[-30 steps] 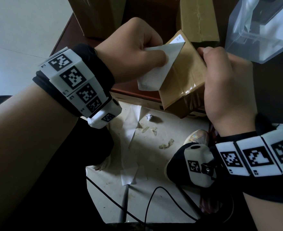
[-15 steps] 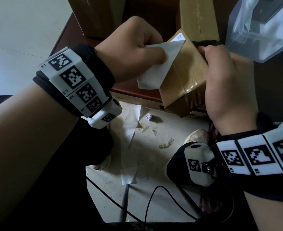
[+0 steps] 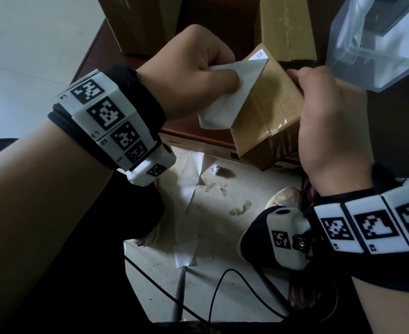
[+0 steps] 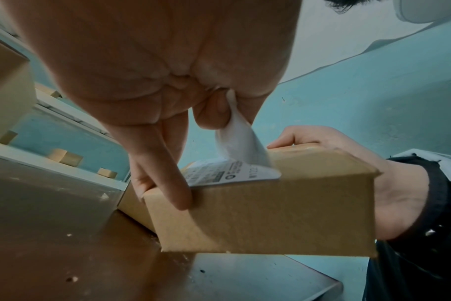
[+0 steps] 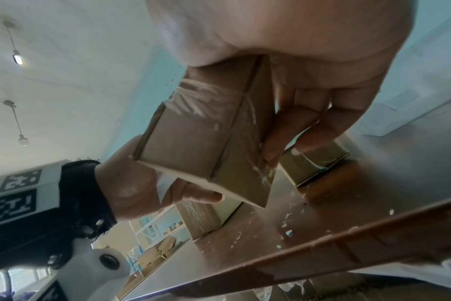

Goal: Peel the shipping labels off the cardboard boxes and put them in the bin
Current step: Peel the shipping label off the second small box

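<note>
A small cardboard box (image 3: 268,112) is held tilted above the edge of the brown table (image 3: 198,133). My right hand (image 3: 329,124) grips its right side, thumb on top and fingers (image 5: 296,130) wrapped underneath. My left hand (image 3: 194,75) pinches the white shipping label (image 3: 225,97), which is peeled back from most of the top face. Only its far end (image 4: 227,171) still sticks to the box (image 4: 270,205). The left index finger (image 4: 173,183) rests on the box's near corner. The bin is a clear plastic tub (image 3: 379,39) at the upper right.
Larger cardboard boxes (image 3: 285,25) stand on the table behind the held one, another (image 3: 138,22) to the left. On the floor below lie strips of white paper (image 3: 189,184), tape scraps (image 3: 241,208), a black cable (image 3: 218,292) and a shoe (image 3: 284,196).
The box has tilted slightly and the left hand has pulled the label a little further back, so less of it sticks. Both hands stay in almost the same place.
</note>
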{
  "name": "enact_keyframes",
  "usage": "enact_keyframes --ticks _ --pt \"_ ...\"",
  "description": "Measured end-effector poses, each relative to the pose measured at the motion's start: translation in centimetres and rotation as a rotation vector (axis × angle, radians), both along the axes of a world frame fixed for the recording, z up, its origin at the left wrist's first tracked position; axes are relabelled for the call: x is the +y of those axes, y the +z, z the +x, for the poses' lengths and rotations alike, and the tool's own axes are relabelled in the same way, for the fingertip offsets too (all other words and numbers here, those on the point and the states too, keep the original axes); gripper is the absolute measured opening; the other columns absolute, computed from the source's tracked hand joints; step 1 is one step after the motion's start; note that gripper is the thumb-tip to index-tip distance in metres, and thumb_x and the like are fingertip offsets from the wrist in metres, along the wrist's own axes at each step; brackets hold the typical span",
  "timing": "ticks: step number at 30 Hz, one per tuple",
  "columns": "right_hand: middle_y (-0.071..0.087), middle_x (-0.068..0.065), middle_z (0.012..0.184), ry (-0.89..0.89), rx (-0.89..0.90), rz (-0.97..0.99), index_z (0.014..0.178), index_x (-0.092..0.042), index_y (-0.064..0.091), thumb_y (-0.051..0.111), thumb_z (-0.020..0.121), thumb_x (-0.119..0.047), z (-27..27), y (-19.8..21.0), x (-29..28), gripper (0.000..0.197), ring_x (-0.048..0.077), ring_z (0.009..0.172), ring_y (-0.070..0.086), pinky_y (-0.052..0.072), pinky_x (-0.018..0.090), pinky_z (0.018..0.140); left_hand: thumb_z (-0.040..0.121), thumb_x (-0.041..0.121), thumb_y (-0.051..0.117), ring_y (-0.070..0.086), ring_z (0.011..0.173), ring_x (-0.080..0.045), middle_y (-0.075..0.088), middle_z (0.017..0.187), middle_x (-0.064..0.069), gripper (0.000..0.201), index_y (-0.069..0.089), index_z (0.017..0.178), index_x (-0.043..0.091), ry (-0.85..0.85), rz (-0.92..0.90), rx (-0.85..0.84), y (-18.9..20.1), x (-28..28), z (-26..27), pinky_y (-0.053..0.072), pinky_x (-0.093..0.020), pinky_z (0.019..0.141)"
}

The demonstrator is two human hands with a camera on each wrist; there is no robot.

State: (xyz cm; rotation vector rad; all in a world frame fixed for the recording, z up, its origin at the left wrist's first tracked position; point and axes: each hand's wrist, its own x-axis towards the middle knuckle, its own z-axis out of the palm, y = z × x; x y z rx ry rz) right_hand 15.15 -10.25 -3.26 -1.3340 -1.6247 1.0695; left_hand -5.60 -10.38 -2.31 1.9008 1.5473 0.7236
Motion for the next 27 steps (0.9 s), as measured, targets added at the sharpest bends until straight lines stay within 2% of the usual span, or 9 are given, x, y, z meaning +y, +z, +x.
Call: enact_keyframes --ticks 4,6,10,14,19,21,23,26,27 --pt "0.05 0.042 0.089 -0.001 -0.007 -0.027 0.099 0.023 0.058 0.041 0.097 -0.038 0.07 0.02 0.13 0.063 0.047 0.086 0.047 0.036 0.049 0.065 0.09 0.032 0.055 0.065 0.079 -0.041 0.068 0.091 -0.031 0.046 0.071 0.095 -0.011 0.0 -0.001 -0.007 0.03 0.0 0.02 0.049 -0.049 0.064" --pt "0.051 0.043 0.093 0.004 -0.017 -0.013 0.103 0.024 0.057 0.042 0.102 -0.034 0.24 -0.13 0.21 0.06 0.046 0.087 0.047 0.038 0.046 0.066 0.091 0.032 0.055 0.065 0.076 -0.038 0.069 0.089 -0.029 0.044 0.072 0.094 -0.009 0.0 -0.003 -0.009 0.02 0.0 0.04 0.049 -0.044 0.062" --pt "0.052 0.045 0.101 0.006 -0.053 0.022 0.109 0.025 0.057 0.043 0.111 -0.021 0.55 -0.3 0.37 0.048 0.042 0.09 0.046 0.036 0.019 0.054 0.093 0.031 0.055 0.064 0.072 -0.035 0.068 0.086 -0.027 0.043 0.072 0.091 -0.008 -0.01 0.001 -0.003 0.02 -0.07 0.01 0.049 -0.04 0.059" --pt "0.052 0.043 0.096 0.005 -0.054 0.026 0.105 0.023 0.058 0.043 0.106 -0.029 0.55 -0.41 0.53 0.055 0.044 0.089 0.047 0.036 0.031 0.057 0.093 0.033 0.054 0.066 0.076 -0.036 0.069 0.09 -0.027 0.045 0.072 0.095 -0.009 -0.01 0.006 0.005 0.01 -0.07 -0.05 0.049 -0.044 0.062" --pt "0.052 0.045 0.099 0.018 -0.123 0.082 0.107 0.024 0.058 0.042 0.112 -0.017 0.75 -0.62 0.75 0.045 0.04 0.088 0.047 0.034 0.014 0.054 0.095 0.031 0.054 0.065 0.079 -0.042 0.068 0.092 -0.031 0.045 0.071 0.095 -0.011 -0.023 0.032 0.028 0.0 -0.17 0.05 0.048 -0.048 0.065" --pt "0.052 0.045 0.1 0.02 -0.14 0.087 0.107 0.024 0.057 0.042 0.112 -0.016 0.74 -0.69 0.72 0.043 0.038 0.088 0.046 0.036 0.014 0.056 0.095 0.031 0.054 0.065 0.078 -0.042 0.068 0.091 -0.031 0.045 0.07 0.095 -0.011 -0.022 0.038 0.03 0.02 -0.16 0.02 0.048 -0.048 0.065" --pt "0.051 0.046 0.101 0.025 -0.138 0.084 0.107 0.025 0.056 0.044 0.112 -0.014 0.77 -0.75 0.68 0.042 0.039 0.091 0.044 0.039 0.021 0.059 0.095 0.03 0.054 0.064 0.075 -0.043 0.067 0.089 -0.03 0.044 0.07 0.094 -0.011 -0.027 0.04 0.03 0.02 -0.12 -0.03 0.048 -0.045 0.062" --pt "0.05 0.045 0.101 0.015 -0.114 0.071 0.107 0.025 0.056 0.044 0.112 -0.016 0.67 -0.64 0.63 0.043 0.039 0.09 0.043 0.038 0.018 0.056 0.094 0.029 0.054 0.061 0.073 -0.044 0.066 0.085 -0.031 0.044 0.069 0.091 -0.012 -0.027 0.049 0.029 -0.01 -0.17 0.08 0.046 -0.044 0.059" --pt "0.051 0.045 0.101 0.019 -0.108 0.059 0.108 0.025 0.057 0.044 0.112 -0.016 0.63 -0.54 0.6 0.043 0.04 0.09 0.044 0.038 0.022 0.057 0.094 0.028 0.055 0.061 0.074 -0.044 0.066 0.086 -0.031 0.044 0.069 0.09 -0.013 -0.024 0.05 0.028 -0.05 -0.18 0.12 0.046 -0.045 0.06"
